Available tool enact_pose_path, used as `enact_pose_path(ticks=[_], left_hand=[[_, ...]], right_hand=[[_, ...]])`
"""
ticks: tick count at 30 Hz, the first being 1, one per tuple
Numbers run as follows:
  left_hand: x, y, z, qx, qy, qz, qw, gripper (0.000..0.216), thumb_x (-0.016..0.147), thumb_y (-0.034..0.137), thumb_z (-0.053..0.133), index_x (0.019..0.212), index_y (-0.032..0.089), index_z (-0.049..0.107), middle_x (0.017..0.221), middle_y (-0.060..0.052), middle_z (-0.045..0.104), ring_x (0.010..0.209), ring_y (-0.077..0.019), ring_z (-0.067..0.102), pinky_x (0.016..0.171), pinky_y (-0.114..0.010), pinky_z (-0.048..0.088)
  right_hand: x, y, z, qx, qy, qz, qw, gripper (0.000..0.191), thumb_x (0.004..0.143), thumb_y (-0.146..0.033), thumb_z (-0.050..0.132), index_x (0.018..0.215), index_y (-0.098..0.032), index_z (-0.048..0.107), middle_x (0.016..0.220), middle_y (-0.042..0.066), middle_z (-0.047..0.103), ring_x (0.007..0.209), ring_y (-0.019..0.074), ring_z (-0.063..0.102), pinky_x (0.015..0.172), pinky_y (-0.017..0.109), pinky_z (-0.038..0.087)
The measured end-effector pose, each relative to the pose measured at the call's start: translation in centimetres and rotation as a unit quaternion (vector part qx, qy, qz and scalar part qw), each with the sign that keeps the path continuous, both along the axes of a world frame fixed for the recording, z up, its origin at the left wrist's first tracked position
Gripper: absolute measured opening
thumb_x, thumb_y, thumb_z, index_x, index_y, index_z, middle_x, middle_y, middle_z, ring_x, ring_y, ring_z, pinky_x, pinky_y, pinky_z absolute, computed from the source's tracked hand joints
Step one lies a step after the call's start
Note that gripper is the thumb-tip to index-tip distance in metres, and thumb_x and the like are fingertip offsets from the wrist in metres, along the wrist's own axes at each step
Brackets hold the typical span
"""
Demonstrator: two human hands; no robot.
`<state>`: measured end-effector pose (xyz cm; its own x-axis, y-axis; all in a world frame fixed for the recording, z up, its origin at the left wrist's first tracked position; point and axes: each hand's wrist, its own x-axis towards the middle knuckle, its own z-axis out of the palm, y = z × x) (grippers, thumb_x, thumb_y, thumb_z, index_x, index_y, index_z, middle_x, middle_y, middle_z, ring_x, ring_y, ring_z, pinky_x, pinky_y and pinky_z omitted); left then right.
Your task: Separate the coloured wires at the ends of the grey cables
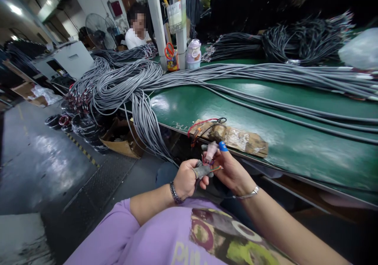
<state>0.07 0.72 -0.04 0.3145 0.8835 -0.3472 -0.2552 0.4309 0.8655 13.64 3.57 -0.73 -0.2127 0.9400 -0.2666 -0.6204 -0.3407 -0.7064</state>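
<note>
My left hand (186, 178) is closed, with dark grey coverings on its fingertips and a metal watch band at the wrist. From its grip thin coloured wires (217, 169) fan out, red, green and orange among them. Close against it on the right, my right hand (233, 174) has its fingers bent in around the same wires. Blue tape (223, 146) wraps its thumb, and a pale pink wrap (212, 151) covers a finger. Both hands are in front of the green table's edge, over my lap. Where the wires lead is partly hidden by my fingers.
On the green table (260, 95) lie long grey cables (236, 72), piled at left and hanging over the edge. A worn board (245, 141) with red and black leads sits at the front edge. Behind are black cable bundles (289, 40), a cup (194, 54) and a seated person (136, 38).
</note>
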Motion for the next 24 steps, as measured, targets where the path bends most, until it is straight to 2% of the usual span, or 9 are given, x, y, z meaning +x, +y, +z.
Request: enact_pose_path(ticks=[3, 6, 9, 14, 18, 24], left_hand=[[-0.3, -0.6, 0.2, 0.005, 0.004, 0.000, 1.000, 0.040, 0.058, 0.049, 0.075, 0.062, 0.013, 0.058, 0.045, 0.000, 0.055, 0.033, -0.0071, 0.044, 0.034, -0.019, 0.033], [-0.5, -0.9, 0.3, 0.019, 0.001, 0.016, 1.000, 0.040, 0.061, 0.048, 0.075, 0.062, 0.013, 0.058, 0.046, 0.000, 0.056, 0.033, -0.0075, 0.045, 0.035, -0.020, 0.033], [-0.5, -0.8, 0.4, 0.021, -0.007, 0.039, 0.999, 0.040, 0.061, 0.048, 0.075, 0.063, 0.013, 0.057, 0.047, 0.000, 0.056, 0.035, -0.0076, 0.046, 0.036, -0.020, 0.034], [0.0, -0.3, 0.8, 0.009, -0.019, 0.041, 0.999, 0.041, 0.059, 0.048, 0.076, 0.063, 0.014, 0.055, 0.047, 0.000, 0.056, 0.035, -0.0076, 0.045, 0.036, -0.020, 0.034], [0.4, -0.2, 1.0, 0.010, -0.023, 0.046, 0.999, 0.041, 0.058, 0.048, 0.077, 0.062, 0.013, 0.056, 0.046, 0.000, 0.055, 0.034, -0.0073, 0.044, 0.035, -0.020, 0.033], [0.4, 0.0, 0.9, 0.011, -0.032, 0.047, 0.998, 0.038, 0.058, 0.045, 0.077, 0.063, 0.013, 0.058, 0.046, 0.000, 0.056, 0.034, -0.0073, 0.045, 0.035, -0.019, 0.034]], right_hand=[[0.2, -0.1, 0.1, -0.015, 0.005, 0.014, 1.000, 0.045, 0.076, -0.065, 0.060, 0.078, -0.021, 0.069, 0.074, 0.005, 0.067, 0.061, 0.0163, 0.059, 0.056, 0.029, 0.049], [0.2, -0.1, 0.1, -0.027, -0.008, -0.011, 1.000, 0.033, 0.074, -0.054, 0.070, 0.076, -0.021, 0.069, 0.072, 0.003, 0.066, 0.061, 0.0149, 0.057, 0.056, 0.027, 0.048], [0.1, -0.1, 0.2, -0.007, -0.021, -0.033, 0.999, 0.027, 0.074, -0.046, 0.073, 0.074, -0.019, 0.069, 0.068, 0.002, 0.064, 0.060, 0.0142, 0.055, 0.056, 0.027, 0.047], [0.0, -0.2, 0.0, 0.018, 0.001, -0.018, 1.000, 0.034, 0.076, -0.054, 0.068, 0.075, -0.020, 0.068, 0.068, 0.003, 0.066, 0.057, 0.0154, 0.055, 0.056, 0.030, 0.046], [-0.1, -0.3, 0.1, 0.034, -0.033, -0.004, 0.999, 0.040, 0.074, -0.059, 0.067, 0.076, -0.020, 0.067, 0.069, 0.005, 0.067, 0.059, 0.0189, 0.059, 0.056, 0.033, 0.047], [-0.1, -0.4, 0.2, 0.050, -0.053, -0.013, 0.997, 0.037, 0.073, -0.056, 0.070, 0.072, -0.019, 0.066, 0.066, 0.004, 0.066, 0.057, 0.0178, 0.058, 0.056, 0.033, 0.048]])
